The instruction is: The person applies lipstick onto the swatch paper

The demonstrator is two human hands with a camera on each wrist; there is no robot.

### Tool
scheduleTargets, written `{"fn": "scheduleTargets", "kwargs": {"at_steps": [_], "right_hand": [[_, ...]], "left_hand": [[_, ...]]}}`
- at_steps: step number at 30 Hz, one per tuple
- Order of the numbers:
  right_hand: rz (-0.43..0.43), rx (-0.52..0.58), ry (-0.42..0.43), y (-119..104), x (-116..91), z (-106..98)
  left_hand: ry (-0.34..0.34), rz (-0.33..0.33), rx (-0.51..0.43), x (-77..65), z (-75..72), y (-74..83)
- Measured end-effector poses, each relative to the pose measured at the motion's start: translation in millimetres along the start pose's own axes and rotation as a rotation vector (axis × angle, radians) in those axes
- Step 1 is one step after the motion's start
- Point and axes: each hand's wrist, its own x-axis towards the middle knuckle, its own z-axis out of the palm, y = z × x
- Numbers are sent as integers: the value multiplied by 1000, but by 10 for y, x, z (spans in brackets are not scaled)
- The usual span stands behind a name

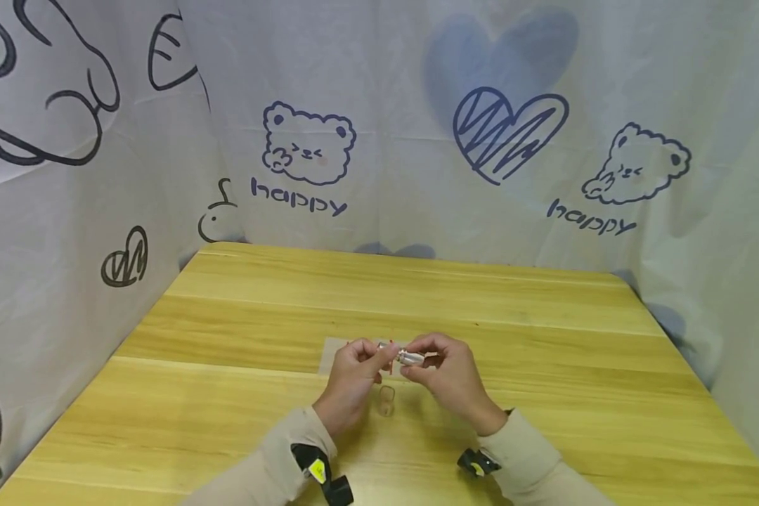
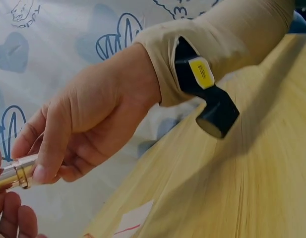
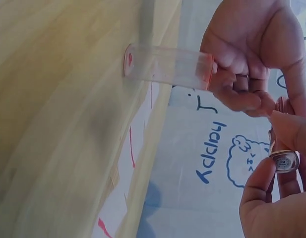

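A shiny silver-and-gold lipstick tube point(image 1: 411, 358) is held level between both hands above the table. My left hand point(image 1: 352, 376) pinches one end with thumb and fingers; in the left wrist view that end of the lipstick tube point(image 2: 25, 171) sits under the thumb. My right hand point(image 1: 452, 376) grips the other end, and the right wrist view shows a round label on the base point(image 3: 285, 161). Below the hands, a clear cap point(image 1: 386, 400) stands upright on the table, apart from both. Whether the lipstick itself is exposed is hidden by the fingers.
A white sheet of paper point(image 1: 331, 357) lies on the wooden table point(image 1: 228, 400) beyond the hands, with several red strokes on it point(image 3: 132, 146). A white curtain point(image 1: 392, 91) with drawn bears and hearts hangs behind the table's far edge and along its sides.
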Motion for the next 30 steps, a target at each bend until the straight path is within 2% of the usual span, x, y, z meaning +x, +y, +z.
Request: {"fn": "scheduleTargets", "kwargs": {"at_steps": [6,10,13,17,23,27,30], "right_hand": [[42,6,-37,-23,3,-73],[71,10,-51,-19,1,-139],[80,-3,-51,11,-5,-197],[68,-9,-56,70,-20,-263],[41,-15,-55,123,-71,-324],[92,-46,-46,145,-99,-346],[135,-71,-43,166,-112,-354]], "left_hand": [[-111,11,80,13,-86,12],[-177,47,144,24,-163,25],[-202,87,247,20,-229,35],[-230,135,437,6,-319,20],[-344,160,622,16,-432,-40],[-429,169,719,24,-483,-85],[-461,192,794,16,-496,-105]]}}
